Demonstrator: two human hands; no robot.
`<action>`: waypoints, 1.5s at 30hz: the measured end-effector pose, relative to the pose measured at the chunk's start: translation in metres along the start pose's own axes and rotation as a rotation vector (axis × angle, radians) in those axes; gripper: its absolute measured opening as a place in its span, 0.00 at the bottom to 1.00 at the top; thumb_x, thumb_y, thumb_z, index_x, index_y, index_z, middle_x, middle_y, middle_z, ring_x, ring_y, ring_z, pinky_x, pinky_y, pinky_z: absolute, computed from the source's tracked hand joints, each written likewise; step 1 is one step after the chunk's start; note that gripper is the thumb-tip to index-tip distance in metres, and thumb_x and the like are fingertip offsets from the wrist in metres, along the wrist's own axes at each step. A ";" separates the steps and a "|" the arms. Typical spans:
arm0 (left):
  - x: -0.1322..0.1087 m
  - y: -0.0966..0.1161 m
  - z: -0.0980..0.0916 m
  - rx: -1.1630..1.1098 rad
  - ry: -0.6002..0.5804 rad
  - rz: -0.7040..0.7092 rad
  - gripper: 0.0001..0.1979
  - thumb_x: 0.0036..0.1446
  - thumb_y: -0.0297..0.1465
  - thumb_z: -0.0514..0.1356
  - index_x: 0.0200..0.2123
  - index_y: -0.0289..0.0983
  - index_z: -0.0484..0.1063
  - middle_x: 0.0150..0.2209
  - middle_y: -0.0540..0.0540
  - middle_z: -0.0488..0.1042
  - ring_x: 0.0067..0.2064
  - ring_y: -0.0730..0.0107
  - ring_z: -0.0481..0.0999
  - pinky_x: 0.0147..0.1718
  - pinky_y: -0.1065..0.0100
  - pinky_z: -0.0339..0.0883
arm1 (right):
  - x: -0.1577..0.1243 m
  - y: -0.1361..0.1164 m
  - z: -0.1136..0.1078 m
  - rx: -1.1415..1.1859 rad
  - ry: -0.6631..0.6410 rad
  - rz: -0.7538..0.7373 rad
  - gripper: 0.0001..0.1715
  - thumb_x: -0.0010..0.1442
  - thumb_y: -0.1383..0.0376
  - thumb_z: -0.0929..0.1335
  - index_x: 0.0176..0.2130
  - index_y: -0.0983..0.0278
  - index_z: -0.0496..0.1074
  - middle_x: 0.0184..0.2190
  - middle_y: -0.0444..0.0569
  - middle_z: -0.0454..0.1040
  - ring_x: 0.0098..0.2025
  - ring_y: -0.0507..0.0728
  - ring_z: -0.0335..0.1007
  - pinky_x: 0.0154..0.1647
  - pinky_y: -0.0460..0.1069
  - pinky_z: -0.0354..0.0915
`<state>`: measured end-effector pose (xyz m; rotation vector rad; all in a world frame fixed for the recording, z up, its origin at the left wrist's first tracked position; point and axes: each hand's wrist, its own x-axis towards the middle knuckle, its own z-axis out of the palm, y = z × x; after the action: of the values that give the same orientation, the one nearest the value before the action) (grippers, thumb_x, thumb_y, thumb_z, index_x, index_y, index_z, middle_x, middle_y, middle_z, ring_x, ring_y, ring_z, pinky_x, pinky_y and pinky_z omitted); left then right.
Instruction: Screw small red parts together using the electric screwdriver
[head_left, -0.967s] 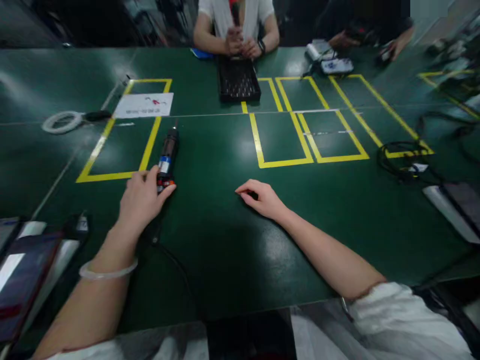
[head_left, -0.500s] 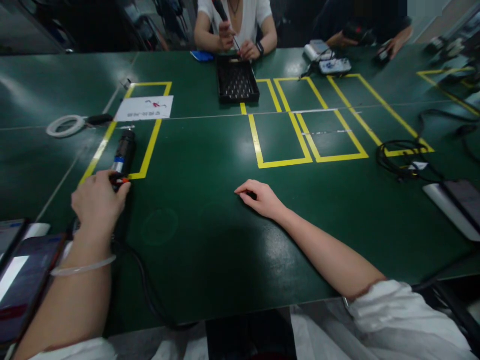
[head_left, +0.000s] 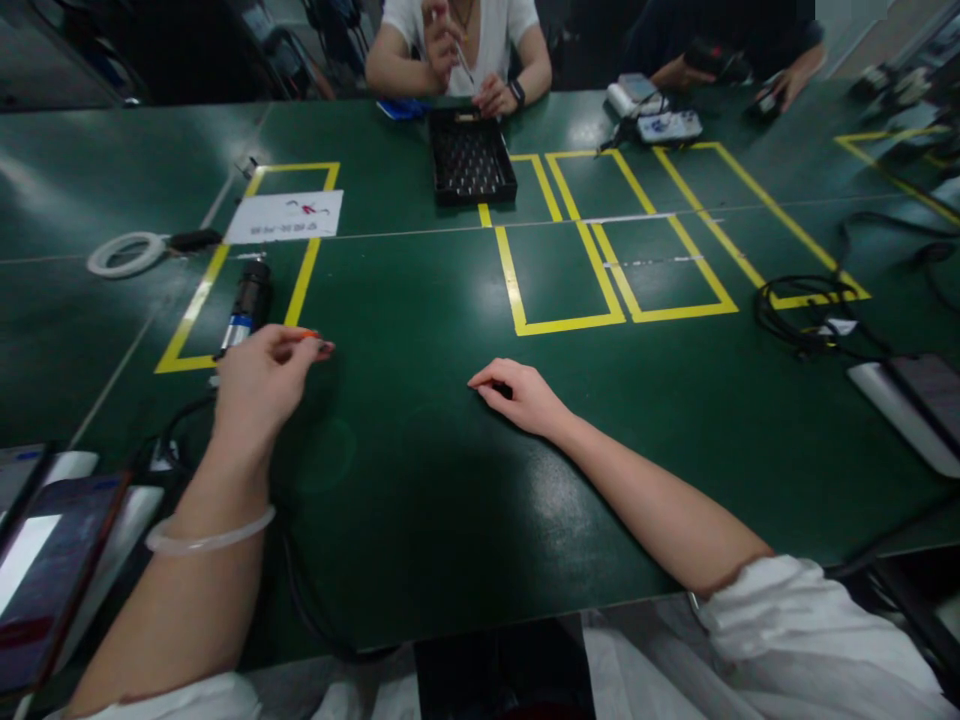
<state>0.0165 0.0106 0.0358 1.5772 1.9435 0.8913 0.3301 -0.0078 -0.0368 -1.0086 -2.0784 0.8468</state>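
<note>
My left hand (head_left: pixel 259 380) pinches a small orange-and-dark piece (head_left: pixel 324 346) above the table; its exact kind is too small to make out. Just beyond that hand lies a black cylindrical electric screwdriver (head_left: pixel 250 295) with a silver and blue band, its rear end partly hidden by my fingers. A dark cable runs near my left wrist. My right hand (head_left: pixel 521 397) rests on the green tabletop, fingers curled together, with nothing visible in them.
Yellow tape outlines (head_left: pixel 570 325) mark the table (head_left: pixel 420 290). A printed sheet (head_left: pixel 285 217) and a white cable coil (head_left: pixel 126 255) lie at left, phones (head_left: pixel 56 560) nearer. Across, a person works over a black tray (head_left: pixel 474 190). Coiled black cable (head_left: pixel 810 318) lies right.
My left hand has moved right, away from the screwdriver's rear end, with the small orange piece between its fingers. My right hand stays put. The person opposite shifted their raised hand slightly.
</note>
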 end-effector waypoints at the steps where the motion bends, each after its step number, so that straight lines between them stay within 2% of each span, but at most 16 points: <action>1: -0.004 0.012 0.012 -0.199 -0.085 -0.009 0.16 0.56 0.38 0.61 0.42 0.32 0.72 0.35 0.45 0.75 0.37 0.65 0.76 0.45 0.60 0.69 | 0.000 0.000 0.000 0.002 0.002 -0.002 0.09 0.63 0.70 0.66 0.41 0.63 0.76 0.37 0.49 0.77 0.41 0.55 0.72 0.45 0.51 0.66; 3: -0.013 0.035 0.035 -0.411 -0.295 -0.030 0.17 0.56 0.38 0.62 0.42 0.31 0.74 0.36 0.44 0.75 0.37 0.65 0.76 0.43 0.62 0.70 | 0.000 0.000 0.000 0.025 0.007 0.002 0.09 0.63 0.69 0.66 0.41 0.64 0.76 0.37 0.49 0.77 0.40 0.55 0.72 0.44 0.51 0.66; 5: -0.022 0.050 0.056 -0.431 -0.498 0.004 0.19 0.58 0.39 0.61 0.46 0.32 0.76 0.35 0.45 0.74 0.35 0.68 0.74 0.41 0.64 0.68 | 0.000 0.000 -0.001 0.098 0.022 0.036 0.09 0.64 0.68 0.66 0.43 0.64 0.75 0.37 0.48 0.78 0.39 0.54 0.73 0.43 0.50 0.67; 7: -0.029 0.055 0.072 -0.399 -0.642 0.062 0.20 0.60 0.39 0.59 0.51 0.34 0.75 0.34 0.46 0.74 0.34 0.70 0.71 0.40 0.66 0.66 | 0.000 -0.001 -0.001 0.204 0.044 0.082 0.12 0.65 0.65 0.65 0.47 0.64 0.73 0.37 0.47 0.78 0.38 0.53 0.73 0.43 0.49 0.67; 10: -0.036 0.049 0.087 -0.428 -0.749 0.114 0.23 0.63 0.39 0.57 0.59 0.36 0.69 0.32 0.49 0.71 0.35 0.70 0.69 0.40 0.66 0.64 | 0.000 -0.001 -0.001 0.321 0.038 0.093 0.13 0.64 0.63 0.67 0.48 0.64 0.72 0.37 0.47 0.78 0.37 0.52 0.74 0.42 0.48 0.69; 14: -0.042 0.042 0.094 -0.488 -0.830 0.126 0.29 0.65 0.38 0.56 0.66 0.37 0.60 0.29 0.51 0.68 0.35 0.70 0.69 0.40 0.67 0.63 | 0.001 -0.001 0.002 0.358 -0.030 0.019 0.10 0.61 0.64 0.69 0.43 0.65 0.73 0.35 0.46 0.77 0.36 0.52 0.74 0.41 0.49 0.69; 16: -0.043 0.042 0.095 -0.503 -0.837 0.120 0.30 0.65 0.37 0.56 0.67 0.36 0.58 0.29 0.51 0.68 0.35 0.70 0.69 0.40 0.67 0.63 | 0.001 -0.001 0.002 0.362 -0.037 0.012 0.09 0.61 0.64 0.69 0.42 0.65 0.73 0.34 0.46 0.77 0.35 0.52 0.73 0.41 0.49 0.70; 19: -0.044 0.042 0.098 -0.545 -0.788 0.091 0.26 0.66 0.38 0.53 0.64 0.34 0.61 0.31 0.49 0.70 0.35 0.70 0.70 0.40 0.66 0.64 | 0.000 -0.001 0.001 0.350 -0.012 0.036 0.09 0.60 0.65 0.69 0.42 0.64 0.73 0.33 0.45 0.77 0.35 0.52 0.73 0.39 0.49 0.69; 23: -0.042 0.037 0.103 -0.589 -0.734 0.069 0.19 0.66 0.40 0.54 0.51 0.32 0.69 0.31 0.47 0.73 0.33 0.69 0.72 0.39 0.65 0.65 | -0.002 0.000 0.002 0.347 0.043 0.064 0.09 0.60 0.65 0.70 0.42 0.64 0.73 0.32 0.45 0.76 0.33 0.51 0.72 0.37 0.48 0.68; 25: -0.041 0.035 0.105 -0.594 -0.724 0.081 0.16 0.64 0.41 0.55 0.44 0.33 0.70 0.31 0.47 0.74 0.33 0.69 0.73 0.39 0.65 0.66 | -0.002 0.000 0.002 0.350 0.062 0.070 0.10 0.60 0.65 0.70 0.43 0.64 0.73 0.33 0.45 0.76 0.32 0.51 0.71 0.36 0.47 0.68; 28: -0.040 0.034 0.106 -0.578 -0.726 0.100 0.16 0.64 0.42 0.55 0.40 0.33 0.70 0.31 0.47 0.74 0.33 0.69 0.74 0.39 0.65 0.66 | -0.002 0.001 0.003 0.355 0.075 0.066 0.10 0.60 0.66 0.70 0.43 0.64 0.73 0.33 0.45 0.76 0.32 0.51 0.71 0.35 0.47 0.68; 32: -0.041 0.035 0.104 -0.535 -0.736 0.133 0.15 0.63 0.41 0.58 0.39 0.33 0.70 0.31 0.47 0.74 0.34 0.70 0.73 0.41 0.66 0.65 | -0.002 0.002 0.004 0.362 0.079 0.047 0.10 0.59 0.67 0.70 0.43 0.64 0.73 0.33 0.45 0.77 0.31 0.50 0.71 0.34 0.47 0.67; 39: -0.043 0.035 0.105 -0.559 -0.736 0.099 0.16 0.57 0.38 0.64 0.42 0.34 0.68 0.35 0.47 0.74 0.36 0.71 0.74 0.41 0.66 0.67 | -0.002 0.004 0.006 0.368 0.069 0.085 0.15 0.58 0.70 0.68 0.47 0.64 0.70 0.34 0.45 0.77 0.33 0.50 0.72 0.36 0.47 0.67; 42: -0.043 0.034 0.106 -0.559 -0.717 0.113 0.16 0.56 0.38 0.64 0.41 0.34 0.68 0.36 0.47 0.73 0.37 0.70 0.74 0.41 0.66 0.67 | -0.002 0.001 0.003 0.392 0.063 0.100 0.11 0.60 0.67 0.67 0.45 0.64 0.70 0.35 0.46 0.77 0.36 0.51 0.73 0.38 0.47 0.68; 45: -0.044 0.034 0.107 -0.543 -0.714 0.132 0.16 0.55 0.37 0.65 0.41 0.35 0.67 0.35 0.48 0.73 0.37 0.71 0.74 0.40 0.67 0.67 | -0.001 0.000 0.001 0.373 0.073 0.110 0.08 0.62 0.62 0.69 0.40 0.64 0.71 0.33 0.45 0.76 0.34 0.51 0.72 0.37 0.47 0.67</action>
<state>0.1251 -0.0079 -0.0130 1.4258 1.0091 0.6875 0.3294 -0.0096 -0.0377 -0.9368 -1.7303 1.1825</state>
